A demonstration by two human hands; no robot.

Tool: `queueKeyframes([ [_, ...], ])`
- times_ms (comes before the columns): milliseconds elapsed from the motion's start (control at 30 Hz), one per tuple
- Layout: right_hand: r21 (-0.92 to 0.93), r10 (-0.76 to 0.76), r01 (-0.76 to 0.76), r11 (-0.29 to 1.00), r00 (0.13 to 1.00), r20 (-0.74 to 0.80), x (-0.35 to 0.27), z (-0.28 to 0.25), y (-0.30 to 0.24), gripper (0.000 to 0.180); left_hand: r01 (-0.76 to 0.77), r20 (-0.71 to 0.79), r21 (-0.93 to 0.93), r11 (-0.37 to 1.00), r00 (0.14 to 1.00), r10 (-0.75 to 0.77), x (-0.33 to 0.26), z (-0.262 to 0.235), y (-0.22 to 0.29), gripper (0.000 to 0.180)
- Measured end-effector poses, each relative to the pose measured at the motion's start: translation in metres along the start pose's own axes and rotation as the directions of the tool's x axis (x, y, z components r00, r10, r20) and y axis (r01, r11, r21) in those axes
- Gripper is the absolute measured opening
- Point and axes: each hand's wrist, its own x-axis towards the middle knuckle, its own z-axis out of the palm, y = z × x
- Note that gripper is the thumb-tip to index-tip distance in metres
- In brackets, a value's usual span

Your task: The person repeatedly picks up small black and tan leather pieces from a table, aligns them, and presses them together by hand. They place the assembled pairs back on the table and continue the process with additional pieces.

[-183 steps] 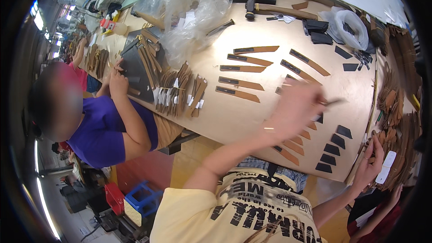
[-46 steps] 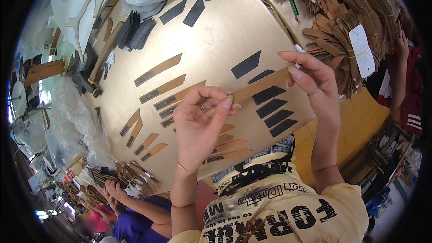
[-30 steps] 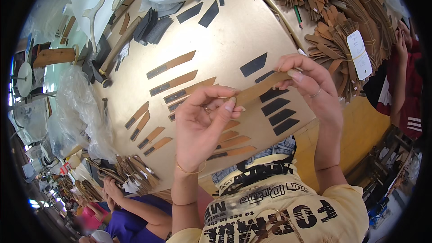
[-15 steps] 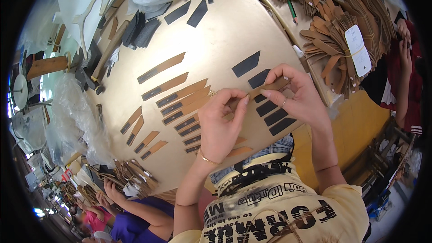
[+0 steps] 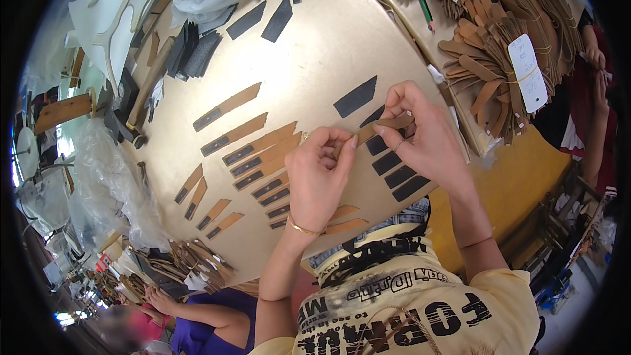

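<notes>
Working over the tan table, you hold the brown strip just above its near edge, beside the black patches. Your left hand pinches its left end, right hand grips the other. Keep it taut and level.

A narrow tan strip, nearly level, is pinched at both ends above the table.

A yellow T-shirt with bold black lettering, short sleeves, bare forearms, and a thin gold bracelet on the left wrist.
</notes>
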Motion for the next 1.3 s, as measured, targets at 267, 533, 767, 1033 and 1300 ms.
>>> queueKeyframes([
  [267, -0.010, 0.009, -0.009, 1.000, 1.000, -0.011, 0.002, 0.003, 0.004, 0.034, -0.068, -0.045, 0.007, 0.998, 0.997, 0.068, -0.004, 0.005, -0.004, 0.013],
  [533, -0.019, 0.030, -0.030, 0.999, 0.999, -0.019, 0.004, 0.002, 0.001, 0.035, -0.080, -0.054, 0.054, 0.995, 0.995, 0.082, -0.004, 0.005, -0.002, 0.010],
  [767, -0.035, 0.039, -0.040, 0.999, 0.999, -0.024, 0.004, 0.002, -0.002, 0.037, -0.073, -0.063, 0.057, 0.996, 0.995, 0.076, -0.003, 0.006, -0.004, 0.010],
  [1033, -0.055, 0.062, -0.063, 0.996, 0.998, -0.029, 0.004, 0.005, -0.002, 0.038, -0.145, -0.096, 0.162, 0.976, 0.982, 0.161, -0.005, 0.012, -0.007, 0.012],
  [1300, -0.065, -0.011, 0.008, 0.998, 0.999, -0.045, 0.003, 0.007, 0.002, 0.037, -0.342, -0.077, 0.399, 0.851, 0.912, 0.403, -0.013, 0.018, -0.010, 0.023],
])
